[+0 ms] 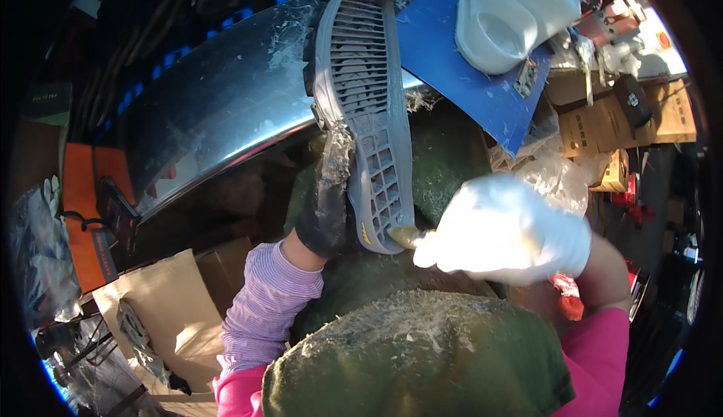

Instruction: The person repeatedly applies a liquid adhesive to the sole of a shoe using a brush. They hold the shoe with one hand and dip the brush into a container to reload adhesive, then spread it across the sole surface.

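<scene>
A grey shoe sole (375, 129) stands lengthwise before me, with ribs in its upper part and a square grid in its lower part. My left hand (333, 197), in a dark, crusted glove, grips its left edge. My right hand (502, 230), in a white glove and blurred, is closed around a brush (405, 236). The bristles touch or nearly touch the lower right end of the sole. A red-tipped end (570, 307), probably of the brush handle, shows below the right hand.
A shiny metal surface (226, 106) with dried residue lies beyond the sole. A white plastic container (514, 16) rests on a blue sheet (446, 50). Cardboard boxes (593, 123) and clear plastic film (556, 180) are at right. An orange box (85, 208) and cardboard (169, 310) are at left.
</scene>
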Motion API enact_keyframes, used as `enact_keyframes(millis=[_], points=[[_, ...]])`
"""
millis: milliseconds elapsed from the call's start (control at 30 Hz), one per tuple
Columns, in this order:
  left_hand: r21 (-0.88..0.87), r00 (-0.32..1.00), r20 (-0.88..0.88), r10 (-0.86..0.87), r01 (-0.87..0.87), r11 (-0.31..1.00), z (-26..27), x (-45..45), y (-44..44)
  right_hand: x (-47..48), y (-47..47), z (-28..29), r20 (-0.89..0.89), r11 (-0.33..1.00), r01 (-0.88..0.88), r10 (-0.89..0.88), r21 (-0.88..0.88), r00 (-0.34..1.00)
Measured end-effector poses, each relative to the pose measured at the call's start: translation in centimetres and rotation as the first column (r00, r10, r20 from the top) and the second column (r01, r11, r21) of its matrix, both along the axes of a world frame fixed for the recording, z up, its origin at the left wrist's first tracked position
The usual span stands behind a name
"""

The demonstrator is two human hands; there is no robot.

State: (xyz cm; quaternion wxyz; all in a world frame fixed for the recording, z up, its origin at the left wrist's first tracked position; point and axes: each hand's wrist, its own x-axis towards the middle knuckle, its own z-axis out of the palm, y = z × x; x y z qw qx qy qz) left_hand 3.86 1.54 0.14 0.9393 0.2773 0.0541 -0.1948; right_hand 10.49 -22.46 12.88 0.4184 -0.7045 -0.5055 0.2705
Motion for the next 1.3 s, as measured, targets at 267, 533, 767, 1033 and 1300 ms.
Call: enact_keyframes(millis=[267, 533, 767, 1033, 1300], points=[[-0.428, 0.995, -0.092, -0.028, -0.015, 0.904, -0.8, -1.0, -0.1, 5.8, 3.8, 1.3, 0.185, 0.771, 0.509, -0.604, 0.383, 0.775], [-0.451, 0.975, 0.032, 0.222, -0.184, 0.873, 0.5, -0.6, -0.4, -0.2, 2.3, -2.1, -0.066, 0.700, 0.582, -0.615, 0.413, 0.786], [0.126, 0.901, 0.086, 0.426, -0.434, 0.892, -0.8, -0.8, -1.0, -1.2, 1.6, -4.3, -0.283, 0.623, 0.683, -0.625, 0.382, 0.728], [0.148, 0.887, 0.132, 0.442, -0.459, 0.876, -1.7, -0.6, -0.7, -1.2, -0.9, -5.7, -0.111, 0.761, 0.621, -0.612, 0.186, 0.783], [0.209, 0.902, 0.245, 0.357, -0.408, 0.889, -1.6, -1.0, -0.9, -1.5, -0.9, -4.3, -0.234, 0.738, 0.630, -0.585, 0.243, 0.776]])
